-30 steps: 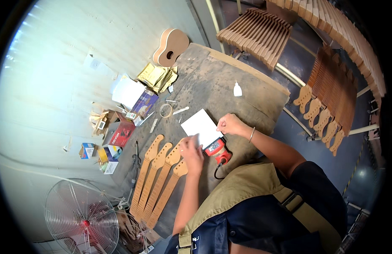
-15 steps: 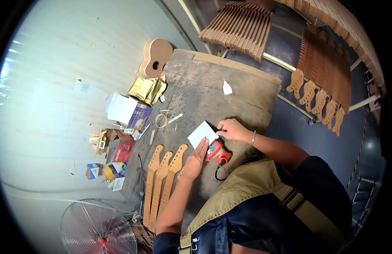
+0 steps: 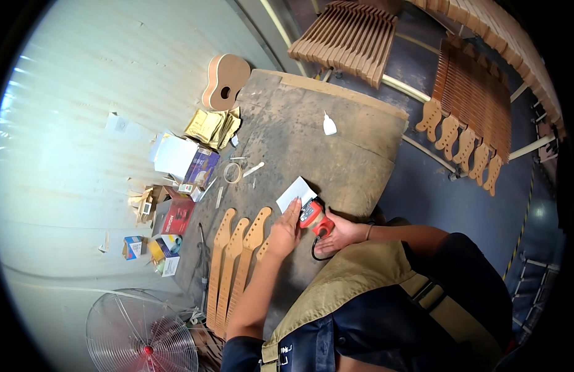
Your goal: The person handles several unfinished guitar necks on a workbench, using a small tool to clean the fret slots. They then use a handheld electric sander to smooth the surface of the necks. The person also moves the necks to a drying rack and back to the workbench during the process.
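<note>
Small coloured boxes (image 3: 175, 217) line the table's (image 3: 336, 149) left edge. Left hand (image 3: 284, 232) lies flat on white sheet (image 3: 295, 193); right hand (image 3: 339, 234) grips red sander (image 3: 314, 217).

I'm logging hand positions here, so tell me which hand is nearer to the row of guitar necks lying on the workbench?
Left. The left hand rests right beside the guitar necks, next to the rightmost headstock. The right hand sits farther right, on the far side of the red power tool, apart from the necks.

Bright daylight washes out the pale wall (image 3: 70, 124) at left with glare; right side dimmer. Fisheye bends edges; black rim surrounds, focus mostly sharp.
</note>
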The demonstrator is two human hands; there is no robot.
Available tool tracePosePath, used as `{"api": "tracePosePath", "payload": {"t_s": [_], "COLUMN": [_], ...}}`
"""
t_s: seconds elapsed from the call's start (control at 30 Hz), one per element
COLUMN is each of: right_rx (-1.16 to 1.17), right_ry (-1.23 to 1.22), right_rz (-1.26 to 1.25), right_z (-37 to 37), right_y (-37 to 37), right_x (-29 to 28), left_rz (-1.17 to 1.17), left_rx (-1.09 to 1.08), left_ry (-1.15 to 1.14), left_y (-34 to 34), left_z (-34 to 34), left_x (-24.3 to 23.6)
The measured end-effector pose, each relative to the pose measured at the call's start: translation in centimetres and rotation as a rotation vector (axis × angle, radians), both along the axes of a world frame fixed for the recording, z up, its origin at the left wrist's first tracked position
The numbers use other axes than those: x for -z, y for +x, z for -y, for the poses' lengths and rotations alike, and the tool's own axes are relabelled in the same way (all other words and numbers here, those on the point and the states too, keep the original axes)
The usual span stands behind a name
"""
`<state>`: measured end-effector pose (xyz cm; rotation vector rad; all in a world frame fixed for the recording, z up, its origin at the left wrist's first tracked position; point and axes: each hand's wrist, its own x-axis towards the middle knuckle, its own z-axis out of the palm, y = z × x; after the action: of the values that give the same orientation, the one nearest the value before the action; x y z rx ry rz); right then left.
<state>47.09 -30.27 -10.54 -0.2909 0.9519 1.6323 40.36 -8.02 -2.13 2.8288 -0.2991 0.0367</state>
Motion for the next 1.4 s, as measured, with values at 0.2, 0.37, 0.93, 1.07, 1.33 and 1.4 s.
{"api": "tracePosePath", "payload": {"t_s": [0.2,0.37,0.93,1.07,1.33,1.4], "right_rx": [0.204,0.072,-0.16,-0.564,-0.794,-0.703], "right_ry": [0.033,-0.474,0.348,0.776,0.872,0.906], "right_rz": [0.578,2.002,2.864,2.757,2.572,2.555], "right_z": [0.2,1.5,-1.6,-3.5,-6.1,-6.1], "right_y": [-0.9,1.2,9.9,12.4,14.0,14.0], "right_x": [-1.2,-6.2,-10.9,-6.4,-7.9,-7.5], "left_rz": [-0.374,-0.609,-0.127,-0.07,-0.128,-0.048], "left_rx": [-0.566,-0.611,-0.832,-0.795,-0.788,-0.775], "left_ry": [-1.122,-1.641,-0.813,-0.701,-0.704,-0.676], "left_y": [-0.9,2.6,-2.5,-2.9,-2.4,-2.5], "left_z": [0.0,-1.6,4.6,4.8,4.5,4.9], "left_x": [-1.6,-3.5,2.2,1.4,-0.7,-0.3]}}
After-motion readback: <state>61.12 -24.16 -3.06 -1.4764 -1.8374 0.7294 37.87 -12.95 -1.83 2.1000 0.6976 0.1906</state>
